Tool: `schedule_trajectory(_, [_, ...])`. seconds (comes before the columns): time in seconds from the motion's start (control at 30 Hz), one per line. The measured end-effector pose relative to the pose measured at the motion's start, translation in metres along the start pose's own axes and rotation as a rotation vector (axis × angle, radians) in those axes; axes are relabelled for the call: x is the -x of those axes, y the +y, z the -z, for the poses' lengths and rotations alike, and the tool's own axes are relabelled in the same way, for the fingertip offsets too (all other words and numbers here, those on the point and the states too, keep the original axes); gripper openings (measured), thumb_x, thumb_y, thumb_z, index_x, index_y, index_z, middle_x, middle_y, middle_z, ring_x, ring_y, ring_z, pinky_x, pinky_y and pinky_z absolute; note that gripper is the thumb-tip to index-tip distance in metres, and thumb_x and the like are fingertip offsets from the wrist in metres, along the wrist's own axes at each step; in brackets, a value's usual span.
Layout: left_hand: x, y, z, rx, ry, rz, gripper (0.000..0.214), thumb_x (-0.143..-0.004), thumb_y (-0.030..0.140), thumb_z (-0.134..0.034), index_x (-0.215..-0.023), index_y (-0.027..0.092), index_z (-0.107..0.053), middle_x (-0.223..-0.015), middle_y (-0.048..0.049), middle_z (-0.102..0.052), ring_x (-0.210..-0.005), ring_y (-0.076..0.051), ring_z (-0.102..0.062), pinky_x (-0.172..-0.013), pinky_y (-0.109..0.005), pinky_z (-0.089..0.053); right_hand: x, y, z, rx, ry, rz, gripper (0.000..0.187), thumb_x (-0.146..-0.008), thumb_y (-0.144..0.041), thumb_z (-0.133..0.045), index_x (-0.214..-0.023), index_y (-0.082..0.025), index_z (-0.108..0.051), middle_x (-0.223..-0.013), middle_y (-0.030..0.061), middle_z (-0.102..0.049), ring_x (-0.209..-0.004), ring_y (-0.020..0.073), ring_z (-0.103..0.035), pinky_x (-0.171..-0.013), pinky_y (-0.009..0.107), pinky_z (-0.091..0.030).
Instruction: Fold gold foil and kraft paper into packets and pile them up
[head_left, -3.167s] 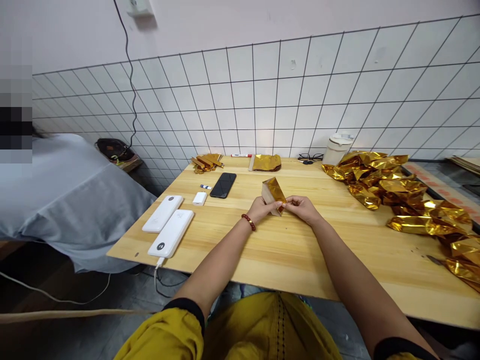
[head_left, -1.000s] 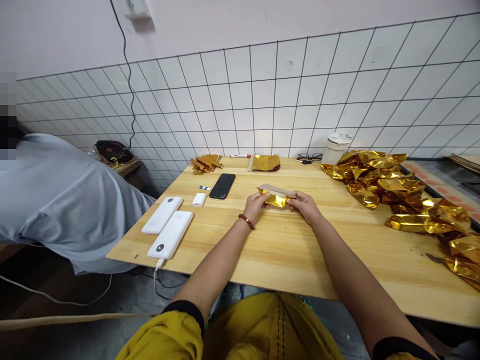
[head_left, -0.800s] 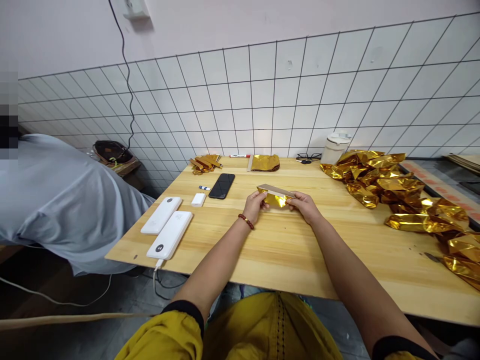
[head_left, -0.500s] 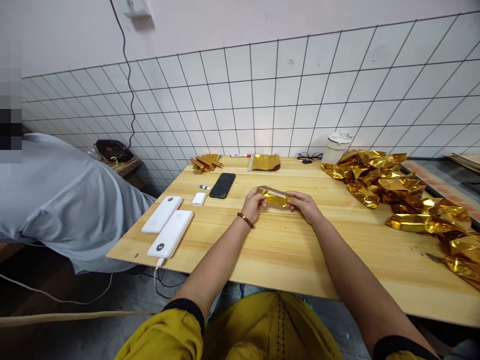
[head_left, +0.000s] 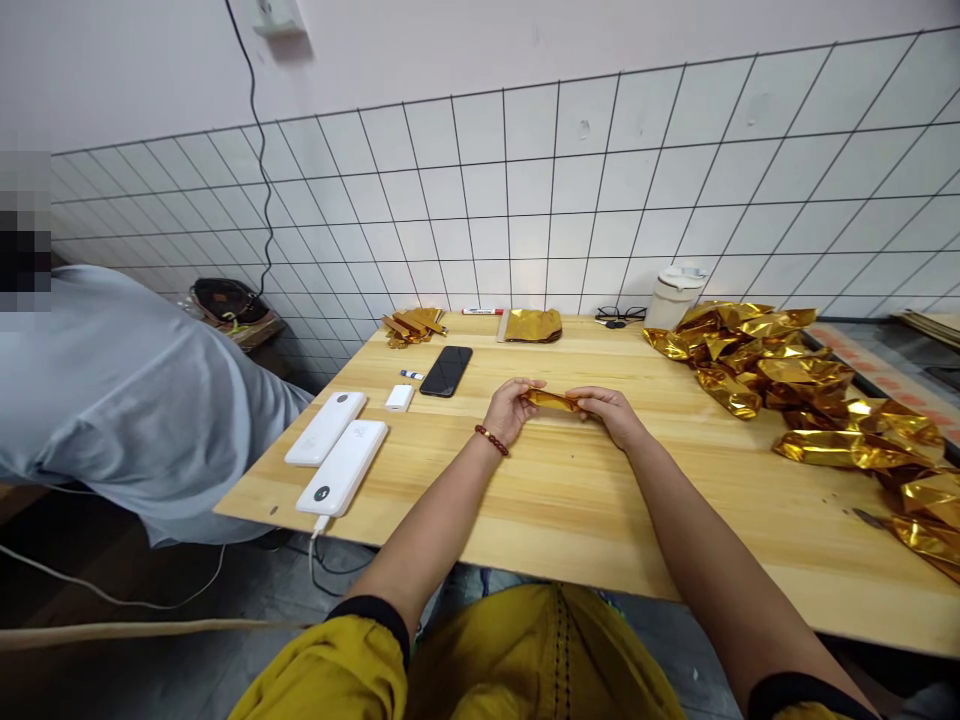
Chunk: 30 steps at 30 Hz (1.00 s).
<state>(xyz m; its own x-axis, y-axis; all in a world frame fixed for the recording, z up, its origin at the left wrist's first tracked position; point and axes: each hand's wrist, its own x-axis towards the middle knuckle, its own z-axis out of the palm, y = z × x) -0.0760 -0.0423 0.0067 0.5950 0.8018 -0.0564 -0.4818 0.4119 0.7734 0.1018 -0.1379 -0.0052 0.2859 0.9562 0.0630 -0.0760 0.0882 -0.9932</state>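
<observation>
Even light is covering the table [head_left: 585, 520], the piled gold foil [head_left: 799, 378] is throwing glare, and the floor [head_left: 262, 585] is lying dim; 1 wall socket [head_left: 276, 15] is casting a shadow downward. Edge distortion is stretching the tiled wall [head_left: 862, 190].

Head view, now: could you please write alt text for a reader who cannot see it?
A person's left hand and right hand hold a narrow gold piece between them over a wooden table. A black phone and two white power banks lie to the left, and a heap of shiny gold pieces lies to the right.
</observation>
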Motion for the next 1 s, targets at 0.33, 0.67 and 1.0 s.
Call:
schedule_trajectory(0.33, [-0.001, 0.002, -0.001, 0.080, 0.013, 0.014, 0.020, -0.067, 0.012, -0.073, -0.083, 0.012, -0.061, -0.080, -0.0057, -0.071, -0.073, -0.013, -0.068, -0.072, -0.024, -0.054, 0.000, 0.002, -0.002, 0.036, 0.008, 0.009, 0.037, -0.058, -0.045, -0.082, -0.084, -0.019, -0.074, -0.076, 0.0027, -0.071, -0.062, 0.0119, -0.058, -0.064, 0.027, -0.047])
schedule_trajectory(0.67, [-0.005, -0.008, 0.002, -0.180, 0.122, -0.085, 0.031, -0.058, 0.022, -0.078, -0.080, 0.014, -0.057, -0.059, 0.0043, -0.058, -0.046, -0.006, -0.054, -0.046, -0.018, -0.042, -0.002, 0.000, -0.005, 0.005, 0.066, 0.037, 0.036, -0.065, -0.046, -0.075, -0.085, -0.018, -0.066, -0.064, 0.0003, -0.067, -0.051, 0.0092, -0.051, -0.054, 0.024, -0.041])
schedule_trajectory(1.0, [-0.004, -0.017, 0.003, -0.428, -0.066, -0.141, 0.054, -0.050, 0.027, -0.086, -0.097, 0.013, -0.064, -0.073, -0.0020, -0.066, -0.061, -0.010, -0.060, -0.063, -0.026, -0.049, -0.006, 0.000, 0.001, -0.099, 0.159, 0.012, 0.029, -0.062, -0.032, -0.071, -0.087, -0.016, -0.070, -0.055, -0.0007, -0.063, -0.046, 0.0087, -0.046, -0.048, 0.023, -0.036])
